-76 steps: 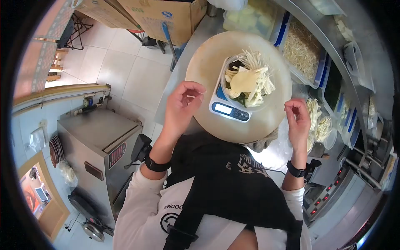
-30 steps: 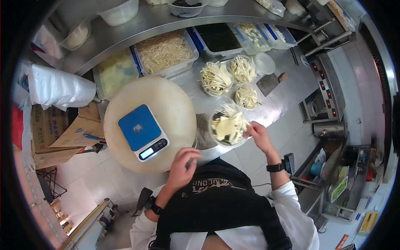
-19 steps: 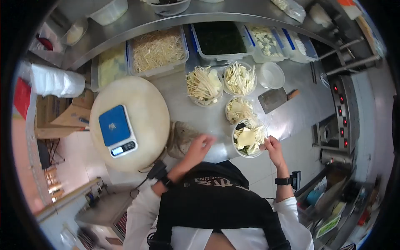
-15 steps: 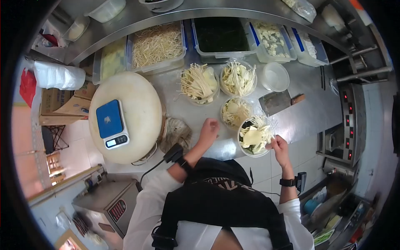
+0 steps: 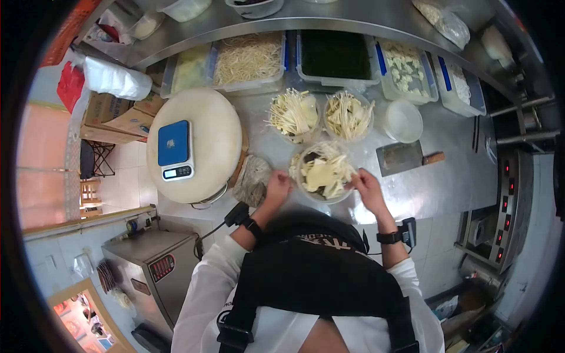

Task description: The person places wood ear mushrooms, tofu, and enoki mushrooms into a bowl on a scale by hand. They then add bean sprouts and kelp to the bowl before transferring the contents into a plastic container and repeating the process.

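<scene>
My right hand [image 5: 369, 189] grips the right rim of a clear plastic bowl [image 5: 323, 199] filled with enoki mushrooms, a pale round slice and other vegetables. This bowl overlaps another filled bowl, which is mostly hidden behind it. Just left of the bowls, my left hand [image 5: 279, 187] has its fingers curled in, with nothing showing in them. Two more filled bowls stand farther back: one with enoki mushrooms [image 5: 293, 115] at left, and one with enoki and greens [image 5: 348, 115] at right. A crumpled cloth [image 5: 252, 179] lies beside my left hand.
A blue-topped digital scale [image 5: 175, 145] rests on a round chopping board [image 5: 219, 126] at left. A cleaver [image 5: 401, 159] and a stack of round tubs [image 5: 403, 121] are at right. Along the back, tubs hold bean sprouts [image 5: 248, 59], dark greens [image 5: 336, 56] and cauliflower [image 5: 406, 69].
The held bowl has moved left and away from the table's front edge, over the other filled bowl. My right hand moved with it; my left hand came closer to its left side.
</scene>
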Motion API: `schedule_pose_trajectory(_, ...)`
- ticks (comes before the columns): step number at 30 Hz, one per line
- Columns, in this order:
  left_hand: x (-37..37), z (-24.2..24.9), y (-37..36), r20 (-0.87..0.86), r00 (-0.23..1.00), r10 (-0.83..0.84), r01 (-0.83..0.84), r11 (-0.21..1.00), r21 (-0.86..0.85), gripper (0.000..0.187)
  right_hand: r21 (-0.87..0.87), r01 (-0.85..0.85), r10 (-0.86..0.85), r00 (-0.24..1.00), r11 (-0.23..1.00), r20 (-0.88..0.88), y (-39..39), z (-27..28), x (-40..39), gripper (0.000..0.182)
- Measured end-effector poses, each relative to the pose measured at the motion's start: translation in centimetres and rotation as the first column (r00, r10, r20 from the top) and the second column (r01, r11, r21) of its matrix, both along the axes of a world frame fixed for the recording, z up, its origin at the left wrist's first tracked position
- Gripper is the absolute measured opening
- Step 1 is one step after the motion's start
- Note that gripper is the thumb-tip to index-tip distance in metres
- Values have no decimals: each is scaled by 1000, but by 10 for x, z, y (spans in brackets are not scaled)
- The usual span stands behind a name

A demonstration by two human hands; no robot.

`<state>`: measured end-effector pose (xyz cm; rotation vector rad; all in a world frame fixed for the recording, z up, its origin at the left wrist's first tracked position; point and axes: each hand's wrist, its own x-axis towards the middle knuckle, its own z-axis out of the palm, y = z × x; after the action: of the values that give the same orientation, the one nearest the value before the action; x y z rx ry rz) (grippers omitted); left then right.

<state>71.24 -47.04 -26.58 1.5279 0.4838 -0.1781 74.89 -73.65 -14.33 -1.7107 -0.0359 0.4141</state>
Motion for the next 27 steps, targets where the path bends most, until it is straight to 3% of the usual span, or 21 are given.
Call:
schedule_pose_trajectory(1,3,4,8,9,1000,13,-13,1000,0,12,26,-1,1,1000,1000,-8,14,0,3,19)
schedule_pose_trajectory(3,-7,15,21,-19,999,28,-27,1000,14,15,-172,-93,104,993,981,51,30,-13,9,19)
schedule_pose_trajectory(4,-9,15,29,0,999,-34,34,986,166,21,-172,-96,106,993,980,52,38,-20,6,19)
schedule_pose_trajectory(5,-4,39,27,10,999,-32,30,985,167,21,-181,-68,80,995,981,59,46,-25,6,20)
schedule_pose_trajectory(7,-2,96,18,353,934,-47,-192,768,611,33,-193,-42,56,996,980,66,51,-34,8,20)
schedule_pose_trajectory(9,11,134,3,398,861,-316,-73,698,712,49,-143,-83,86,996,986,19,53,-40,11,22)
schedule_pose_trajectory(10,17,148,-8,396,861,-318,-67,701,710,49,-145,-79,82,997,986,15,54,-39,11,22)
schedule_pose_trajectory(12,29,164,-25,121,718,-686,209,379,902,55,-157,-129,135,990,979,31,55,-38,16,19)
schedule_pose_trajectory(13,31,158,-26,129,712,-690,206,381,901,55,-162,-121,128,991,979,36,52,-36,19,19)
schedule_pose_trajectory(15,34,140,-26,17,673,-740,341,330,880,61,45,-95,99,988,994,-117,40,-30,24,17)
schedule_pose_trajectory(16,35,142,-27,3,674,-738,344,318,884,62,37,-72,76,991,997,-114,27,-34,26,17)
schedule_pose_trajectory(17,37,143,-28,12,656,-755,351,318,881,62,-314,37,42,969,949,242,5,-45,27,21)
schedule_pose_trajectory(18,38,144,-29,5,667,-745,333,304,893,62,-576,246,140,827,779,544,-17,-55,26,27)
schedule_pose_trajectory(19,38,143,-29,-2,681,-732,315,290,904,62,-739,246,95,918,627,386,-37,-62,20,44)
schedule_pose_trajectory(21,40,142,-29,4,672,-741,313,290,904,62,-890,204,13,973,409,229,-73,-83,6,60)
schedule_pose_trajectory(23,42,144,-30,-35,681,-731,351,284,892,61,-941,79,102,988,330,118,-96,-81,-7,68)
schedule_pose_trajectory(25,42,143,-31,-39,687,-725,352,285,892,60,-937,112,98,984,332,152,-114,-94,-9,66)
schedule_pose_trajectory(27,39,142,-30,-38,669,-742,379,297,877,59,-869,215,84,957,446,279,-139,-106,-11,63)
